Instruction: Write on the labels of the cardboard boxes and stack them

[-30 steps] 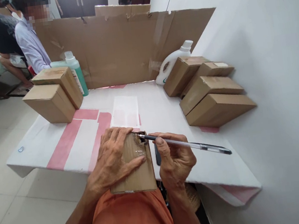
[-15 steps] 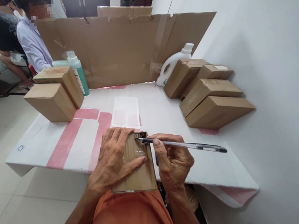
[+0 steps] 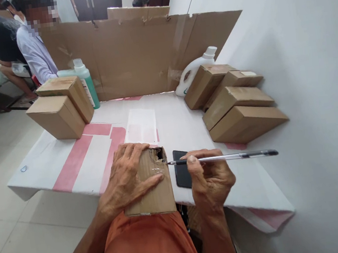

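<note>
My left hand point(image 3: 125, 175) lies spread across a small cardboard box point(image 3: 155, 194), its thumb stretched over the top face. The box sits at the table's front edge, against the orange clothing. A ragged dark hole point(image 3: 159, 155) with torn edges and shiny tape shows in its far right corner. My right hand point(image 3: 212, 174) is closed around a clear pen point(image 3: 228, 157) with a black grip. The pen tip points left, close to the box's right edge; whether it touches cannot be told. Partly behind my right hand lies a black phone point(image 3: 182, 176).
Several cardboard boxes point(image 3: 248, 123) and a white jug point(image 3: 194, 72) stand at the right. Two boxes point(image 3: 53, 116) and a green bottle point(image 3: 89, 87) are at the left. A white sheet point(image 3: 140, 123) lies mid-table before a cardboard screen point(image 3: 136, 56). People sit beyond the left side.
My right hand has drawn the pen rightward, out of the torn corner, uncovering the hole and more of the phone. My left hand keeps its place on the box.
</note>
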The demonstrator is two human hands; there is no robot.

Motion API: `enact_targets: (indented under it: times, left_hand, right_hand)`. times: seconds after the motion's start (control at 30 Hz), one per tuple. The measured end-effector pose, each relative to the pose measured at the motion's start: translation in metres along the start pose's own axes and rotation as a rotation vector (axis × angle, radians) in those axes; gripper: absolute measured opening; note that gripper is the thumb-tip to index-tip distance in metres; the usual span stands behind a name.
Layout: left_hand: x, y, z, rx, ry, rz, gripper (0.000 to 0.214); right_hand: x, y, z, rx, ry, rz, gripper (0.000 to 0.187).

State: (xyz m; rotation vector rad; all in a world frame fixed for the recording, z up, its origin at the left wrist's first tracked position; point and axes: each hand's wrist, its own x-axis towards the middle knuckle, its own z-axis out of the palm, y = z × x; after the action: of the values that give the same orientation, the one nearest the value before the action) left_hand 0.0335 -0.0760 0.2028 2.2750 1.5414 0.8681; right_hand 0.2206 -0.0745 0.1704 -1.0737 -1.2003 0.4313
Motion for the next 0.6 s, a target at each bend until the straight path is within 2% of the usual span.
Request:
enact_targets:
  times: [0.1, 0.17, 0.23, 0.37, 0.4, 0.47, 0.6]
  left_hand:
    - [-0.001, -0.001, 0.0, 0.008, -0.004, -0.005, 0.061]
    - [-0.001, -0.001, 0.001, 0.01, -0.007, -0.007, 0.061]
    - [0.0, -0.001, 0.001, 0.01, -0.006, -0.004, 0.061]
    - [-0.001, 0.0, -0.001, 0.0, -0.007, -0.003, 0.06]
    - [-0.001, 0.001, -0.001, -0.001, -0.009, -0.007, 0.06]
    - [-0.004, 0.001, -0.002, 0.008, -0.005, -0.011, 0.061]
    - [-0.011, 0.002, -0.001, 0.037, 0.014, -0.004, 0.065]
  right_hand:
    - [0.014, 0.013, -0.003, -0.005, 0.116, 0.061, 0.017]
    - [0.023, 0.032, -0.004, -0.061, 0.122, 0.145, 0.022]
    - [0.028, 0.055, -0.002, -0.235, -0.029, 0.241, 0.022]
    - [0.022, 0.089, 0.014, -0.784, -0.641, 0.372, 0.012]
    - [0.018, 0.093, 0.02, -0.895, -0.756, 0.392, 0.013]
    - [0.011, 0.099, 0.03, -1.035, -0.876, 0.432, 0.02]
    - [0.004, 0.103, 0.04, -1.071, -0.921, 0.499, 0.026]
